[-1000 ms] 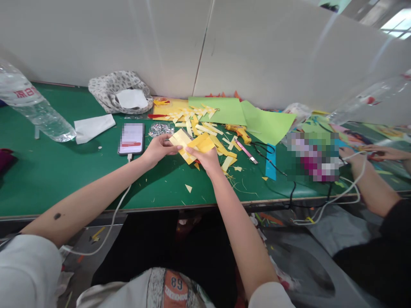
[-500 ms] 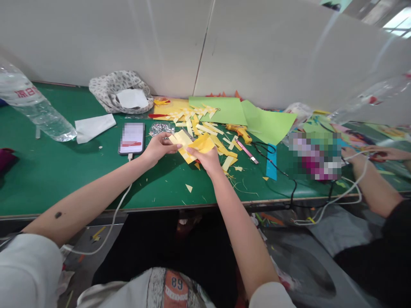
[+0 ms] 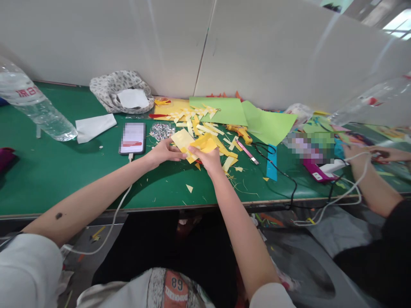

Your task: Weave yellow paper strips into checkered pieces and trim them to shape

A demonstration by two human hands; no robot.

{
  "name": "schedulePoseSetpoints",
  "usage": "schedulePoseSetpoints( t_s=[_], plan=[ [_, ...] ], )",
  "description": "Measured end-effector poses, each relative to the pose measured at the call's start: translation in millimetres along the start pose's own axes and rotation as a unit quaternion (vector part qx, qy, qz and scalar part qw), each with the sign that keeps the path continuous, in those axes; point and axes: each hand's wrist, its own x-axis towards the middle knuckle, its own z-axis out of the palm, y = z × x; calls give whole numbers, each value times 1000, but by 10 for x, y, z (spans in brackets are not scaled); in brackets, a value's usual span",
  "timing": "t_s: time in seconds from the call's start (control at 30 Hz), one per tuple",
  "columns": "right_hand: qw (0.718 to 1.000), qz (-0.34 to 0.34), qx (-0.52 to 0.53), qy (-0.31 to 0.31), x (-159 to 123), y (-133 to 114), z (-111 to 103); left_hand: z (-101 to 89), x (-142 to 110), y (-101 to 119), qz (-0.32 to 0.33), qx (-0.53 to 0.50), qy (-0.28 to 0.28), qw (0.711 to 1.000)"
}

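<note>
My right hand [image 3: 208, 159] is closed on a folded piece of yellow paper [image 3: 183, 140], its thumb on top near the deeper yellow flap. At the paper's lower left edge is my left hand [image 3: 165, 153], with fingers and thumb drawn together against the edge; how firmly it grips is hard to see. Beneath and behind the paper lie scattered yellow strips [image 3: 210, 128]. A woven yellow paper strip [image 3: 192, 114] with a red end rests on yellow and green sheets beyond. Something small and red peeks out under the paper, mostly hidden.
On the green table are a phone [image 3: 132, 139] on a white cable, a dish of small bits [image 3: 162, 130], a yellow glue gun [image 3: 241, 131], a pink cutter [image 3: 247, 152], and a water bottle [image 3: 35, 105]. At right, a co-worker's hand [image 3: 355, 156] works near cables.
My left hand has slid down and slightly right along the paper's left edge, uncovering its upper left corner. My right hand still holds the paper, almost unmoved.
</note>
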Motion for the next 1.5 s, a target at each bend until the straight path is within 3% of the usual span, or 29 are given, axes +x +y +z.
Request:
schedulePoseSetpoints(
  t_s=[0.1, 0.3, 0.57, 0.83, 1.1, 1.5],
  plan=[
    [1000, -2, 8, -8, -13, -5, 9, 4, -11, -2, 23, 16, -16, 999],
    [998, 22, 42, -40, -33, -14, 15, -10, -18, 33, 38, 20, 27, 999],
    [999, 17, 30, -35, -23, 8, -17, -20, 6, 10, 38, 19, 52, 998],
    [995, 42, 42, -83, -47, -9, 1, -38, 12, -9, 62, -4, 82, 995],
    [993, 71, 92, -24, -30, -81, 18, -45, 26, -6, 76, -6, 116, 990],
    [1000, 15, 7, -3, 1, 4, -27, -34, 11, -10, 78, 18, 88, 993]
  ],
)
